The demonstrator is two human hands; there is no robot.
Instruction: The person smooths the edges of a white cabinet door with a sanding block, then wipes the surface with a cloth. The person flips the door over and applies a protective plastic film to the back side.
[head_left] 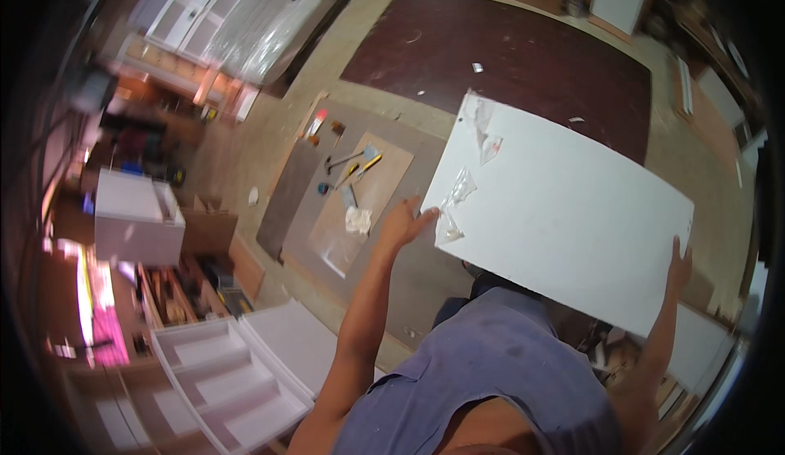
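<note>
In front of my body a large white panel [564, 218] is held up, tilted, by its two short edges. My left hand [406, 221] grips its left edge, with the thumb on the top face. On the right edge, near the corner, my right hand [679, 268] has hold of the panel; the fingers under it are hidden. Small clear plastic bags [459, 189] lie along the panel's left side, one close to my left thumb. What the bags contain is too small to make out.
Left of the panel a grey-brown board [302, 189] carries a hammer [342, 159], other hand tools and a crumpled pale cloth [358, 220]. A dark red sheet [507, 58] covers the floor beyond. White drawer units [233, 381] stand at lower left, and a plastic-wrapped piece [266, 34] at far left.
</note>
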